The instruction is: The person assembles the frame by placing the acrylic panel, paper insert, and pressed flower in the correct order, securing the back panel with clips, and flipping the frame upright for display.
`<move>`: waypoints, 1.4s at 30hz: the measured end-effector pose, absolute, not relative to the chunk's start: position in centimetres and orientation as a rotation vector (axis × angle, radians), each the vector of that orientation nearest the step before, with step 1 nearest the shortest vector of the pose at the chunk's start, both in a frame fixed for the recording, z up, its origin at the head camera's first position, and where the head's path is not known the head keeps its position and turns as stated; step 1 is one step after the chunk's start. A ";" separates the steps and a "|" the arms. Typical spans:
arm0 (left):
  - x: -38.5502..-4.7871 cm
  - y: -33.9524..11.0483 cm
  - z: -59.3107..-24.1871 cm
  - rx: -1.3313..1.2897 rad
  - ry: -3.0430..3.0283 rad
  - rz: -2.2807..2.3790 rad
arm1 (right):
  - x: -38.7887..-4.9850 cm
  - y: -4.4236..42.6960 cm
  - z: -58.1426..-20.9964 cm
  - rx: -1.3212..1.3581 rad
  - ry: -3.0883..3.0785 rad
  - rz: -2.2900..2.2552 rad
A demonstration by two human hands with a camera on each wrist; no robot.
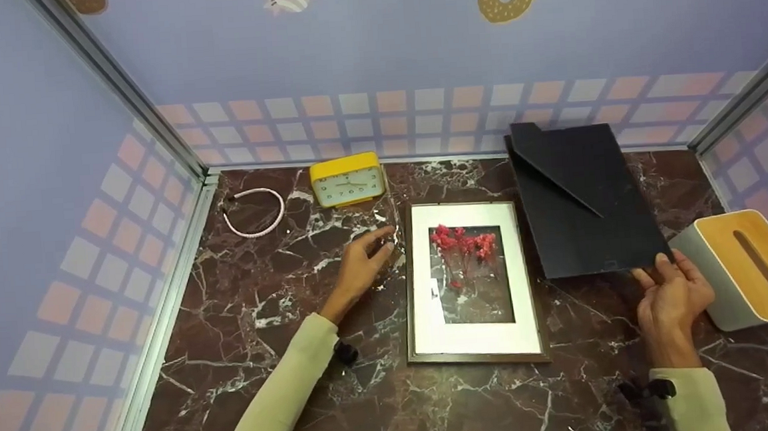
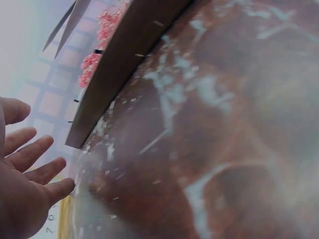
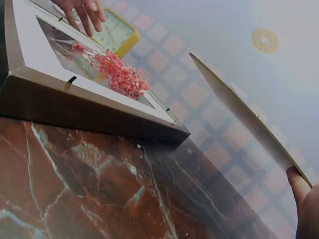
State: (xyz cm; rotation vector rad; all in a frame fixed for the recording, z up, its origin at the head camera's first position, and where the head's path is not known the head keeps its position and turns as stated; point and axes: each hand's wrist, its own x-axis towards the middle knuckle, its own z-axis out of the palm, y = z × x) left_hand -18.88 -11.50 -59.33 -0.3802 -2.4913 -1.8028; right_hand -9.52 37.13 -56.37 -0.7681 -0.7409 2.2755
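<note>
Counter (image 1: pixel 489 402): picture frame (image 1: pixel 477 338) flat on it, long axis running near-to-far. Black board (image 1: pixel 588 236) tilted, just right of the frame, near-right corner pinched by right hand (image 1: pixel 672 301). Left hand (image 1: pixel 360 267) nearer the frame, fingers loose, empty.

The yellow clock (image 1: pixel 347 181) bears numerals on its face, among them 3, 6, 7 and 9.

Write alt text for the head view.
A right hand holds a black board by its near right corner, beside a frame with red flowers. The left hand is left of the frame; a yellow clock, pale headband and box sit on the dark marbled table.
</note>
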 end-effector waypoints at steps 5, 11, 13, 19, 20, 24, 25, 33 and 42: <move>-18.8 -12.4 -58.5 -0.324 -2.415 -1.955 | -9.9 35.9 -55.8 -0.742 -0.837 2.307; -18.8 -13.4 -57.7 -0.263 -2.270 -2.240 | -10.4 34.9 -55.3 -0.693 -0.920 2.366; -18.7 -13.6 -57.4 -0.242 -2.224 -2.333 | -10.6 34.6 -55.1 -0.686 -0.954 2.386; -18.3 -14.4 -56.7 -0.217 -2.151 -2.510 | -11.2 33.9 -54.6 -0.674 -1.042 2.457; -18.2 -14.6 -56.7 -0.216 -2.142 -2.537 | -11.4 33.8 -54.5 -0.666 -1.057 2.468; -18.2 -15.2 -56.5 -0.204 -2.125 -2.623 | -11.7 33.3 -54.1 -0.623 -1.121 2.512; -18.2 -15.4 -56.4 -0.199 -2.117 -2.646 | -11.8 33.2 -54.0 -0.606 -1.142 2.526; -18.4 -16.1 -55.4 -0.115 -2.054 -2.785 | -12.3 32.6 -53.7 -0.436 -1.366 2.589; -19.0 -16.1 -55.1 -0.006 -2.110 -2.818 | -12.6 31.3 -54.3 -0.352 -1.602 2.529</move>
